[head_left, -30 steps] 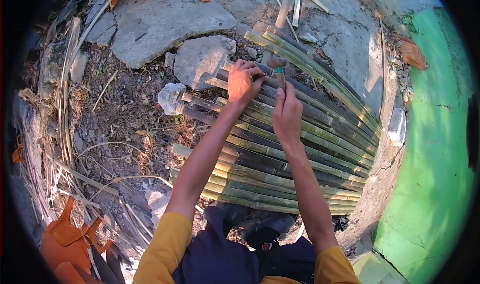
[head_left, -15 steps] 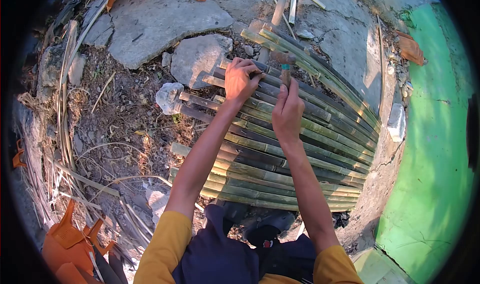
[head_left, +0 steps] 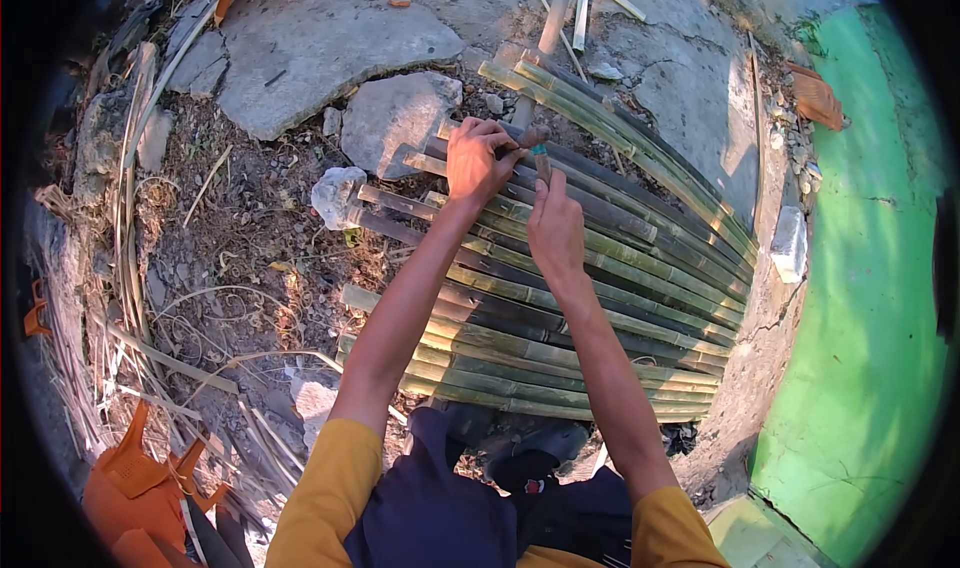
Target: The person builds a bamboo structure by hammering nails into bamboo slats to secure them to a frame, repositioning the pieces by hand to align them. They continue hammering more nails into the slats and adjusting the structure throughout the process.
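1. Our right hand (head_left: 557, 233) is closed around the handle of the hammer (head_left: 531, 137), with the thumb laid along it. Our left hand (head_left: 478, 160) is narrow, its fingertips bunched low over the bamboo poles (head_left: 660, 273); whether they close on anything, we cannot tell.
2. The hammer is over the far left part of the row of poles, its head just beside our left fingertips. Contact there is too small to make out.
3. To strike well, we should use short, light taps from the wrist, land the face squarely, and draw our left fingertips out of its path. A steady left forearm helps stop the round poles from rolling.
4. The hammer's handle points away from us and slightly left, its head at the far end and set across it.
5. The poles' long axes run left to right, the far ones slanting towards us at the right. Their left ends spread over the dirt near a white rock (head_left: 337, 196); their right ends draw together by the concrete ledge (head_left: 745, 368), beside the green floor (head_left: 850, 268).
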{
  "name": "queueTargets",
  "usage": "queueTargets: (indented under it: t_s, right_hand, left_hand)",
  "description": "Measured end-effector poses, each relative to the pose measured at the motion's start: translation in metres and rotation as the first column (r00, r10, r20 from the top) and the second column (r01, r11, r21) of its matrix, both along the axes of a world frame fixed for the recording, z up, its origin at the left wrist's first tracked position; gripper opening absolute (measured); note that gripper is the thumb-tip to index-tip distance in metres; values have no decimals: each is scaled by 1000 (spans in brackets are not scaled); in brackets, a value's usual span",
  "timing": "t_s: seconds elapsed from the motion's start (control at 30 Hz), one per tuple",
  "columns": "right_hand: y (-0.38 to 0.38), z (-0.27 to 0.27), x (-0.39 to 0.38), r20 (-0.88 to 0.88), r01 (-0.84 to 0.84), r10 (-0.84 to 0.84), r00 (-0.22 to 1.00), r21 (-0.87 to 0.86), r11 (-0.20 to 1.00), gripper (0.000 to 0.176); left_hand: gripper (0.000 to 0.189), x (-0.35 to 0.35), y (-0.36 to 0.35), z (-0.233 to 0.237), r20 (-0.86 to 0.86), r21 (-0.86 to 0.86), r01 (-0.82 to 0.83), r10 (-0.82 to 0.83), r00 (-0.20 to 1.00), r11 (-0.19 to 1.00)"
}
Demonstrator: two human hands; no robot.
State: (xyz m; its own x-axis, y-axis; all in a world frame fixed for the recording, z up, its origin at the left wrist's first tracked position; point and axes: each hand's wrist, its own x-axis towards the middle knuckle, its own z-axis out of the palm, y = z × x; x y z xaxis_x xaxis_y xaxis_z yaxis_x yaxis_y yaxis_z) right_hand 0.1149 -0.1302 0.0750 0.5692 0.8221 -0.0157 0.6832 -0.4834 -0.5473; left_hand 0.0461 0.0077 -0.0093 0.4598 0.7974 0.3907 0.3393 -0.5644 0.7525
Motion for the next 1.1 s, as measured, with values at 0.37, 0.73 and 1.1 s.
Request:
queueTargets:
  t_s: [0.37,0.73,1.1]
  right_hand:
    - [-4,-10,10,-34,11,-6,999,150,989,20]
    - [0,-2,4,-17,11,-12,1000,-36,999,22]
    - [-2,-8,5,23,-16,16,1000,-38,999,24]
  left_hand:
    - [16,0,0,0,-41,-10,-3,3,999,1000]
    - [16,0,-1,-1,-59,13,-5,6,998,1000]
    - [17,-1,0,1,-73,-11,1,-2,997,1000]
